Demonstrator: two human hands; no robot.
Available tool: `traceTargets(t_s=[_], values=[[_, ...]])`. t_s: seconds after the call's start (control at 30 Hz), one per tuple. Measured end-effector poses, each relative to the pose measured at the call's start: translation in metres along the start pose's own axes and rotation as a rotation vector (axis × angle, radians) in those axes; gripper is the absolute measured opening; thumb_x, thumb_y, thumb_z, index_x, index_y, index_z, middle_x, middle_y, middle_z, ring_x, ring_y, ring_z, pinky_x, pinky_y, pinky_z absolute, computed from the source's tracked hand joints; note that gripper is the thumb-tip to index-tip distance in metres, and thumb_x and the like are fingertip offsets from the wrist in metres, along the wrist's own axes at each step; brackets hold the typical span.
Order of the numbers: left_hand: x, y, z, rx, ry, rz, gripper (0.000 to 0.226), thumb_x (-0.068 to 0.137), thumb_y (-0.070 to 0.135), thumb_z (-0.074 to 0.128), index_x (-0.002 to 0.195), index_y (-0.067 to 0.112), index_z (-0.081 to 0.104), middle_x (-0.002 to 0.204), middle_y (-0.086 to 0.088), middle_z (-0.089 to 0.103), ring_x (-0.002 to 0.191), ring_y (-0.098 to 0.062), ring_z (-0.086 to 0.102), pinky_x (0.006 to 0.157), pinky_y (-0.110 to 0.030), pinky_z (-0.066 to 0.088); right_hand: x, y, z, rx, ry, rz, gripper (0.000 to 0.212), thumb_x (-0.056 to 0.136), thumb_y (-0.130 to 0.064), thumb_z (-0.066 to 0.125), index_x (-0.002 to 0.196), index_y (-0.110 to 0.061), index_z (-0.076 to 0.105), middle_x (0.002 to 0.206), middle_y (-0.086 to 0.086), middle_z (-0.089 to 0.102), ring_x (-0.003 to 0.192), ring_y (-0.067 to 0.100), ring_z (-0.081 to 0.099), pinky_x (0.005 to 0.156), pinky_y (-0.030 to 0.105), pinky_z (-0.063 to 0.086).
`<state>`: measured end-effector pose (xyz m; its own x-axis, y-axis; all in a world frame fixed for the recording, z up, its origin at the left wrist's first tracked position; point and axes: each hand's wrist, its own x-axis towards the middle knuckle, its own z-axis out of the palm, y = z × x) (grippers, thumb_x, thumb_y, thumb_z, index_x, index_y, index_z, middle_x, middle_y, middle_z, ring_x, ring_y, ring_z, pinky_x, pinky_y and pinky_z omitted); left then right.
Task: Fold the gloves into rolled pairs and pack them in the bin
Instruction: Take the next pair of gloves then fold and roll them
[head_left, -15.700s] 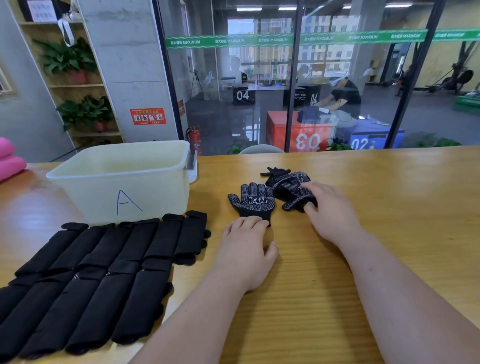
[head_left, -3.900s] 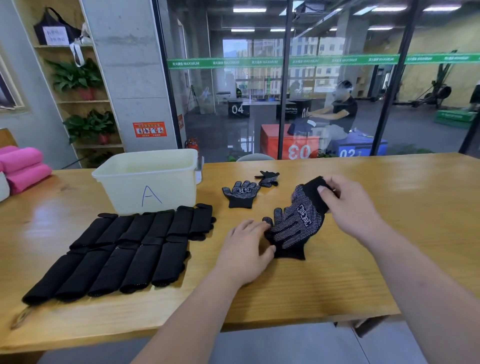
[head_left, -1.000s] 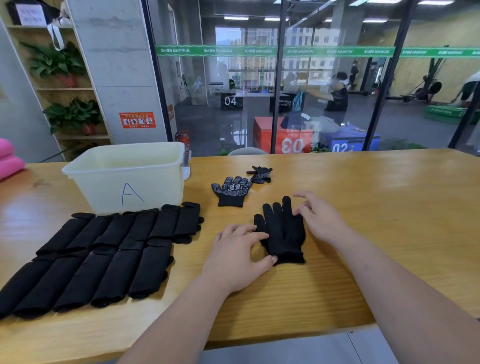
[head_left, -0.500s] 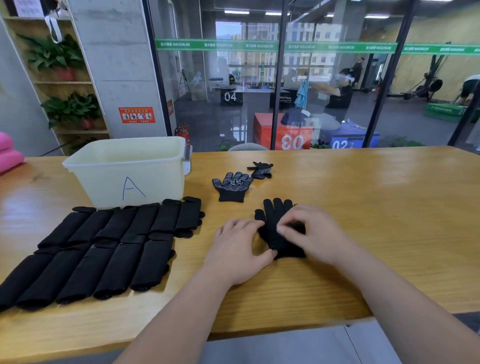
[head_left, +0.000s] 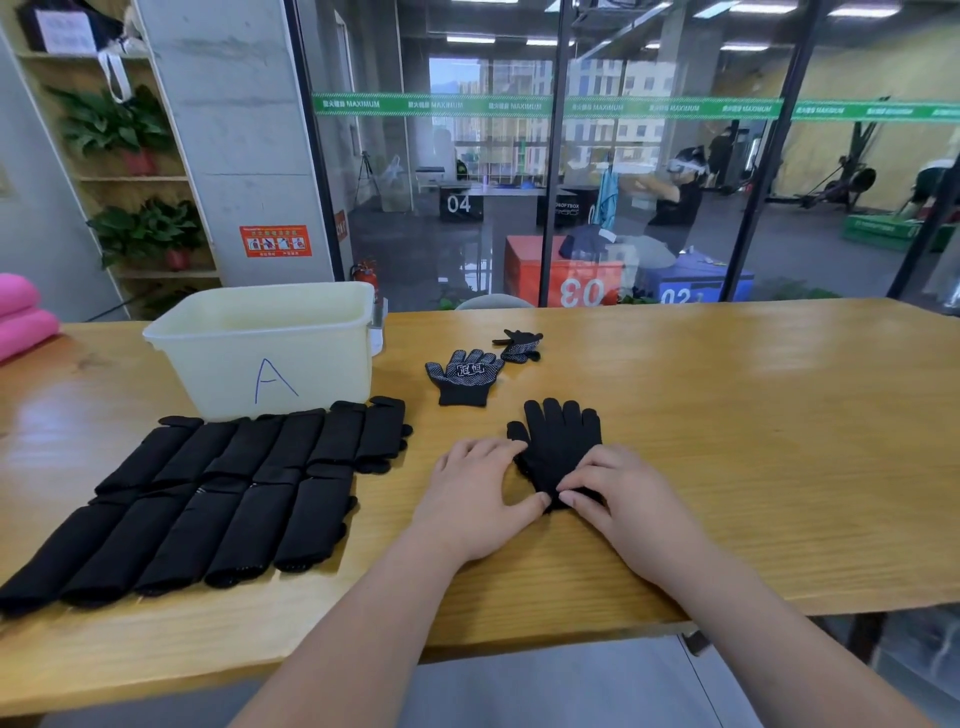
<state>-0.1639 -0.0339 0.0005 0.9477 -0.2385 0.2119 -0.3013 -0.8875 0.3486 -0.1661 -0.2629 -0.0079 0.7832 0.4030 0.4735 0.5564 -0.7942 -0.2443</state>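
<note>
A plain black glove pair (head_left: 560, 439) lies flat on the wooden table (head_left: 753, 441), fingers pointing away from me. My right hand (head_left: 621, 501) has its fingertips curled on the cuff end nearest me and pinches it. My left hand (head_left: 475, 486) lies flat beside the glove's left edge, with its thumb tip touching the cuff. Farther back lie a dotted black glove (head_left: 464, 376), palm up, and a crumpled glove (head_left: 519, 346). The pale bin (head_left: 260, 353) marked "A" stands at the back left.
Two rows of several rolled black glove pairs (head_left: 208, 488) lie left of my hands, in front of the bin. Pink rolls (head_left: 21, 317) sit at the far left edge. A glass wall runs behind the table. The table's front edge is close below my forearms.
My right hand slid back from on top of the glove to its cuff end. The glove's fingers are uncovered again. My left hand stayed beside it.
</note>
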Motion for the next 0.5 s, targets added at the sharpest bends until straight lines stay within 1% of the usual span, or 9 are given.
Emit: traceTargets(t_s=[0.07, 0.13, 0.17, 0.27, 0.33, 0.4, 0.47, 0.5], values=[[0.0004, -0.0006, 0.0005, 0.012, -0.006, 0.008, 0.077, 0.092, 0.076, 0.048, 0.16, 0.041, 0.036, 0.161, 0.019, 0.038, 0.15, -0.012, 0.023, 0.125, -0.045, 0.025, -0.0004, -0.0004, 0.0029, 0.013, 0.027, 0.01, 0.01, 0.097, -0.031, 0.073, 0.104, -0.028, 0.081, 0.095, -0.017, 0.06, 0.095, 0.007, 0.053, 0.081, 0.027, 0.046], [0.0008, -0.0008, 0.0008, 0.019, -0.015, 0.006, 0.076, 0.093, 0.077, 0.047, 0.159, 0.042, 0.038, 0.161, 0.019, 0.037, 0.151, -0.013, 0.022, 0.126, -0.045, 0.024, -0.0006, -0.0018, 0.002, 0.024, 0.036, 0.027, 0.009, 0.098, -0.029, 0.073, 0.104, -0.027, 0.08, 0.095, -0.017, 0.06, 0.094, 0.006, 0.052, 0.08, 0.02, 0.04], [0.0011, -0.0006, 0.0006, 0.026, -0.018, 0.007, 0.076, 0.093, 0.077, 0.046, 0.159, 0.041, 0.039, 0.162, 0.019, 0.036, 0.151, -0.013, 0.022, 0.126, -0.045, 0.024, -0.0011, -0.0022, 0.0009, 0.033, 0.045, 0.028, 0.009, 0.099, -0.028, 0.072, 0.104, -0.027, 0.08, 0.095, -0.017, 0.061, 0.095, 0.006, 0.053, 0.08, 0.019, 0.04], [0.0013, 0.0007, 0.0007, 0.042, -0.031, 0.007, 0.076, 0.094, 0.078, 0.044, 0.16, 0.041, 0.039, 0.162, 0.018, 0.034, 0.151, -0.013, 0.02, 0.126, -0.045, 0.023, -0.0038, -0.0026, -0.0011, 0.068, 0.056, 0.006, 0.011, 0.101, -0.028, 0.068, 0.105, -0.027, 0.078, 0.097, -0.017, 0.061, 0.097, 0.006, 0.054, 0.081, 0.023, 0.046], [0.0013, 0.0012, 0.0013, 0.047, -0.037, 0.005, 0.074, 0.095, 0.075, 0.043, 0.16, 0.041, 0.039, 0.161, 0.018, 0.034, 0.151, -0.012, 0.02, 0.126, -0.044, 0.023, -0.0047, -0.0027, -0.0014, 0.074, 0.055, -0.002, 0.011, 0.101, -0.029, 0.067, 0.105, -0.027, 0.078, 0.098, -0.018, 0.061, 0.097, 0.006, 0.053, 0.082, 0.024, 0.046], [0.0013, 0.0008, 0.0018, 0.046, -0.038, 0.008, 0.066, 0.099, 0.067, 0.041, 0.16, 0.04, 0.039, 0.161, 0.017, 0.034, 0.151, -0.012, 0.02, 0.126, -0.043, 0.023, -0.0044, -0.0022, -0.0011, 0.069, 0.049, 0.003, 0.01, 0.101, -0.029, 0.068, 0.105, -0.028, 0.078, 0.097, -0.018, 0.06, 0.097, 0.005, 0.051, 0.081, 0.024, 0.045], [0.0016, 0.0, 0.0021, -0.003, -0.018, -0.007, 0.056, 0.105, 0.056, 0.035, 0.158, 0.038, 0.043, 0.158, 0.014, 0.036, 0.15, -0.012, 0.023, 0.125, -0.041, 0.024, -0.0034, -0.003, -0.002, 0.069, 0.031, 0.02, 0.01, 0.101, -0.03, 0.068, 0.104, -0.029, 0.077, 0.097, -0.02, 0.059, 0.097, 0.004, 0.049, 0.081, 0.024, 0.043], [0.0016, 0.0, 0.0019, -0.04, 0.0, -0.026, 0.054, 0.107, 0.055, 0.032, 0.157, 0.037, 0.045, 0.157, 0.012, 0.037, 0.15, -0.013, 0.026, 0.125, -0.04, 0.025, -0.0026, -0.0029, -0.0023, 0.069, 0.02, 0.023, 0.01, 0.102, -0.031, 0.067, 0.104, -0.03, 0.077, 0.096, -0.02, 0.058, 0.096, 0.004, 0.048, 0.081, 0.024, 0.043]])
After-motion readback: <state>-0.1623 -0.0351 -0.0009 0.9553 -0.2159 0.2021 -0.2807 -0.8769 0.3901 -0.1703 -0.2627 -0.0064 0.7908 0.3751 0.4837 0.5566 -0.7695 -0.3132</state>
